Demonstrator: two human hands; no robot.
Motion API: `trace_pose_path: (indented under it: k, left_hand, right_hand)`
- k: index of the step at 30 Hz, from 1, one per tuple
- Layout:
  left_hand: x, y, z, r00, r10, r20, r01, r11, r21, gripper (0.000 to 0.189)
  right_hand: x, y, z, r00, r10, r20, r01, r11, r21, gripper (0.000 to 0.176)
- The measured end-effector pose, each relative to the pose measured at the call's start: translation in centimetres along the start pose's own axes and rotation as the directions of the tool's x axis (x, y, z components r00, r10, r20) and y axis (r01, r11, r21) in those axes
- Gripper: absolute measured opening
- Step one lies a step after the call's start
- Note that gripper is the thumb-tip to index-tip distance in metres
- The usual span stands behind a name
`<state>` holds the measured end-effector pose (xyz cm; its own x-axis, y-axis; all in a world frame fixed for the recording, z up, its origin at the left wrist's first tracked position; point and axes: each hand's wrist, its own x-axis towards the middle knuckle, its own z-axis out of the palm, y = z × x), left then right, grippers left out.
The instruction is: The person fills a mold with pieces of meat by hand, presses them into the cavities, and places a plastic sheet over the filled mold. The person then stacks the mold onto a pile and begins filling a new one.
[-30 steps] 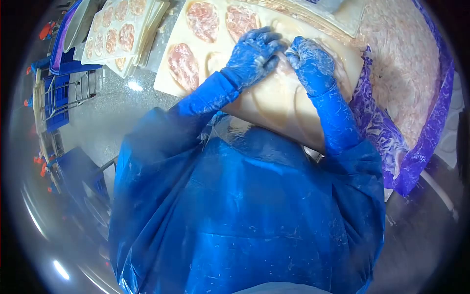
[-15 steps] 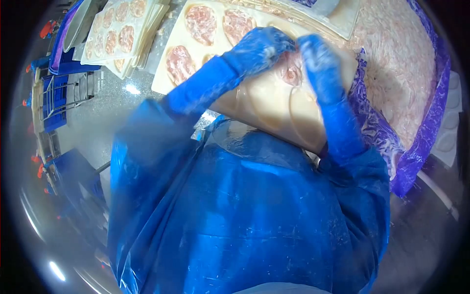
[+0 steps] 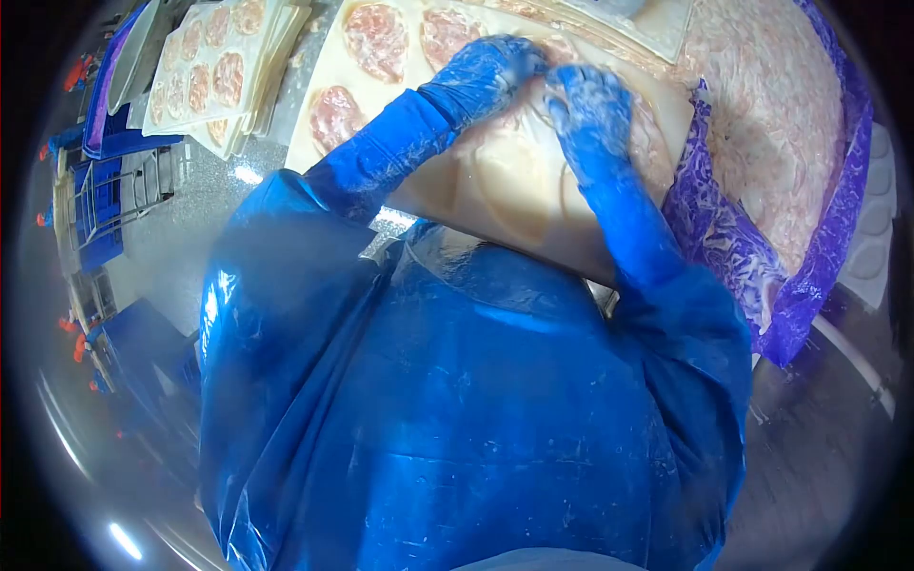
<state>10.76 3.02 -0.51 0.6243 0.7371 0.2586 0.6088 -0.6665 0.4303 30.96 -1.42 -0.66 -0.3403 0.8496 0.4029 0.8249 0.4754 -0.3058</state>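
A cream-coloured mould tray (image 3: pixel 419 195) with oval hollows lies in front of me, tilted across the work surface. Pink raw meat (image 3: pixel 376 43) fills several hollows toward its far and left side; nearer hollows show bare cream plastic. My left hand (image 3: pixel 495 74), in a wet blue glove, bends its fingers down onto meat near the tray's middle. Close beside it, my right hand (image 3: pixel 592 107), gloved the same way, has curled fingers pressed onto the same area. The meat under the fingers is mostly hidden. Another filled hollow shows just right of my right hand.
A large heap of raw meat (image 3: pixel 762 124) lies on purple plastic film (image 3: pixel 719 224) at right. Stacked filled trays (image 3: pixel 205 71) stand at upper left, another stack (image 3: pixel 647 29) at the back. A pale moulded sheet (image 3: pixel 871 219) is at far right, a metal rack (image 3: pixel 124 190) at left.
Both hands have come down onto the tray and shifted slightly left. The meat lump seen between them is now mostly covered. My right fingers have moved toward my left hand.
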Motion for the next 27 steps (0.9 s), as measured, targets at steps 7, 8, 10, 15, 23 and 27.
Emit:
trace_pose_path:
  k: [7, 8, 10, 15, 23, 27]
  left_hand:
    - [-2.0, 1.3, -1.0, 1.000, -0.015, 0.015, 0.007, 0.912, 0.411, 0.041]
    - [-1.4, 2.2, -1.2, 0.999, -0.042, 0.013, 0.032, 0.893, 0.448, 0.044]
    - [0.2, 2.9, -0.6, 1.000, 0.011, -0.024, 0.001, 0.896, 0.444, 0.055]
    - [1.1, 1.3, 4.0, 0.989, -0.067, -0.134, 0.107, 0.944, 0.312, 0.067]
    - [0.3, 5.5, 4.5, 0.995, -0.076, -0.071, 0.094, 0.952, 0.291, 0.066]
    - [4.2, 6.9, 4.5, 0.976, -0.073, -0.205, 0.127, 0.956, 0.264, 0.060]
  right_hand:
    - [-4.5, -1.5, -3.0, 0.955, -0.069, 0.287, 0.060, 0.997, 0.041, 0.033]
    - [-4.5, -1.3, -3.3, 0.953, -0.067, 0.297, 0.058, 0.998, 0.038, 0.033]
    - [-4.6, -1.0, -3.4, 0.997, -0.056, 0.047, 0.052, 0.995, 0.089, 0.043]
    - [-6.4, -2.5, -5.3, 0.968, -0.093, 0.234, 0.089, 0.996, 0.030, 0.047]
    - [-4.8, 7.1, -6.0, 0.962, 0.241, -0.130, -0.231, 0.969, 0.083, 0.029]
    - [-3.1, 10.3, -6.1, 0.934, 0.224, 0.278, -0.344, 0.772, 0.534, 0.015]
